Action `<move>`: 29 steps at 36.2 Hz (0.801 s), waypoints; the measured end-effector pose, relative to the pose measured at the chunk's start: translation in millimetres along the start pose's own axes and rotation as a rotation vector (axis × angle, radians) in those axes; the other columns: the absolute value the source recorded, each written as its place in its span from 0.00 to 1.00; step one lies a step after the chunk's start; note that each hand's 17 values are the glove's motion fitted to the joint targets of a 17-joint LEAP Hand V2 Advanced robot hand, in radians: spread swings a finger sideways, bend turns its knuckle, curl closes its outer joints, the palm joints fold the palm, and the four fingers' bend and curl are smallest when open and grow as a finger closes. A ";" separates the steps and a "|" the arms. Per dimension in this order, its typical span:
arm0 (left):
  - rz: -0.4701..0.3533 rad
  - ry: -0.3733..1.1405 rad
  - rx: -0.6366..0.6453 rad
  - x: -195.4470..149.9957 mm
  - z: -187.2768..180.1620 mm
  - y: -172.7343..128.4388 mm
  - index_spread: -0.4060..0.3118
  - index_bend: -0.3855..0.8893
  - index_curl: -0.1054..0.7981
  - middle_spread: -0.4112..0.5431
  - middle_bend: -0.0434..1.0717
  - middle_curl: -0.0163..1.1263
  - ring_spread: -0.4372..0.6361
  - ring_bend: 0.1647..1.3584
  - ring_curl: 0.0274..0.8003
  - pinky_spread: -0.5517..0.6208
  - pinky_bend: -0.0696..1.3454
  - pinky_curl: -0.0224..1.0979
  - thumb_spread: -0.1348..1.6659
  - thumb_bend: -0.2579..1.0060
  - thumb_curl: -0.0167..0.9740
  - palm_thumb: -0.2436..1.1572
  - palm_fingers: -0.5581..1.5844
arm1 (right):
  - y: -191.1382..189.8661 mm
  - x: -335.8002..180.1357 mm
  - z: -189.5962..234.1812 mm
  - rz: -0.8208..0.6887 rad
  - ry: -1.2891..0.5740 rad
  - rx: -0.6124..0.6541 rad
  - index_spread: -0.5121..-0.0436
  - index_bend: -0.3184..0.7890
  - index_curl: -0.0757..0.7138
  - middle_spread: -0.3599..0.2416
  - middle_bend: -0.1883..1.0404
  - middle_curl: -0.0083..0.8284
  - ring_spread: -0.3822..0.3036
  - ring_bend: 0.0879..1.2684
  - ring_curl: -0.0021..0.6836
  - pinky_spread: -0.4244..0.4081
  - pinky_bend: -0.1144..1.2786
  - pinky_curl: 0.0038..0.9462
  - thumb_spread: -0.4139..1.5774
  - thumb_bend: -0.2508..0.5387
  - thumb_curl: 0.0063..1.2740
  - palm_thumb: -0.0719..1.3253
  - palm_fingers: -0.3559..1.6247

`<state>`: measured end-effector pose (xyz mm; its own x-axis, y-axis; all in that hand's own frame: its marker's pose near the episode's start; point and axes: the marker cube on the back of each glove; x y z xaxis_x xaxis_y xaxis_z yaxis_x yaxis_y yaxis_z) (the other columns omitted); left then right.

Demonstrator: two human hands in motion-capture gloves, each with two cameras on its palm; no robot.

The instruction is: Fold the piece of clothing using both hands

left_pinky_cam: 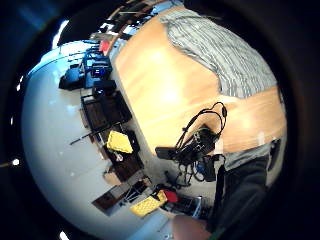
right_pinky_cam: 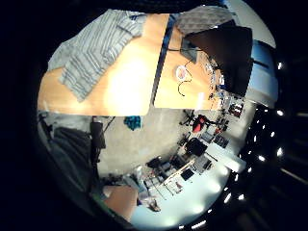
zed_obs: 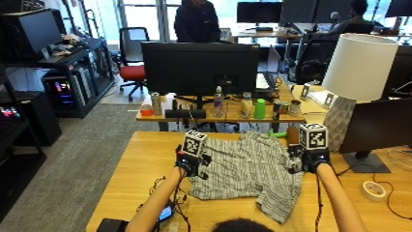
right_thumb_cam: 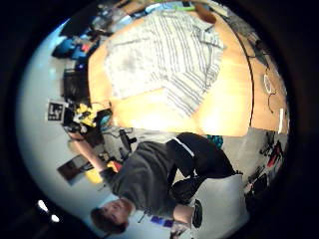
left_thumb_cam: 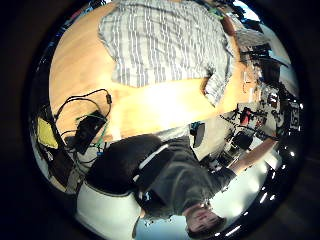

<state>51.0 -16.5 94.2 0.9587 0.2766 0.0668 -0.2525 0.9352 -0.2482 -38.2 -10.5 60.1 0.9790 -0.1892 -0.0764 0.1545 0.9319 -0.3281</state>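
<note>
A grey striped shirt (zed_obs: 248, 166) lies spread flat on the wooden table (zed_obs: 141, 159), one sleeve trailing toward the front edge. My left hand (zed_obs: 188, 164) is raised above the shirt's left edge and my right hand (zed_obs: 313, 159) above its right edge. Neither hand holds cloth. The palm views show the shirt (left_pinky_cam: 225, 55) (left_thumb_cam: 160, 40) (right_pinky_cam: 91, 53) (right_thumb_cam: 159, 55) from a distance, lying on the table, with no fingers curled into view.
A black monitor (zed_obs: 199, 67) and several bottles (zed_obs: 248, 105) stand behind the shirt. A white lamp (zed_obs: 354, 72) and a tape roll (zed_obs: 372, 190) are at the right. A black device with cables (left_thumb_cam: 90, 130) lies at the table's front left.
</note>
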 end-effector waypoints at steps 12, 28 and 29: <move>-0.021 0.045 -0.156 33.5 72.8 -14.9 0.45 0.39 0.24 0.75 0.19 0.19 0.82 0.45 0.27 0.81 0.55 0.30 0.55 0.18 0.26 0.26 0.21 | -63.1 5.6 101.6 -0.030 -0.048 -0.166 0.23 0.37 0.30 0.51 0.31 0.36 0.68 0.28 0.40 0.81 0.54 0.38 0.72 0.33 0.18 0.42 0.23; -0.051 0.060 -0.256 42.3 107.0 -2.4 0.46 0.38 0.27 0.72 0.19 0.20 0.81 0.44 0.28 0.79 0.55 0.31 0.56 0.18 0.29 0.27 0.23 | -88.7 7.5 179.2 0.074 -0.034 -0.308 0.22 0.38 0.29 0.52 0.31 0.39 0.68 0.30 0.42 0.82 0.59 0.39 0.71 0.30 0.20 0.47 0.23; -0.068 0.055 -0.248 41.4 109.0 -3.9 0.46 0.38 0.27 0.72 0.19 0.20 0.81 0.44 0.28 0.79 0.55 0.31 0.56 0.18 0.29 0.27 0.23 | -89.0 8.3 181.6 0.092 -0.036 -0.315 0.22 0.38 0.29 0.52 0.31 0.39 0.68 0.30 0.42 0.82 0.59 0.39 0.71 0.30 0.21 0.47 0.23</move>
<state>77.4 15.4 203.3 0.9798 0.1961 0.0403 -0.1540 0.8666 -0.4746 -19.6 -38.8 259.6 0.9918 -0.0929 -0.0878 0.0222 0.8018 -0.5972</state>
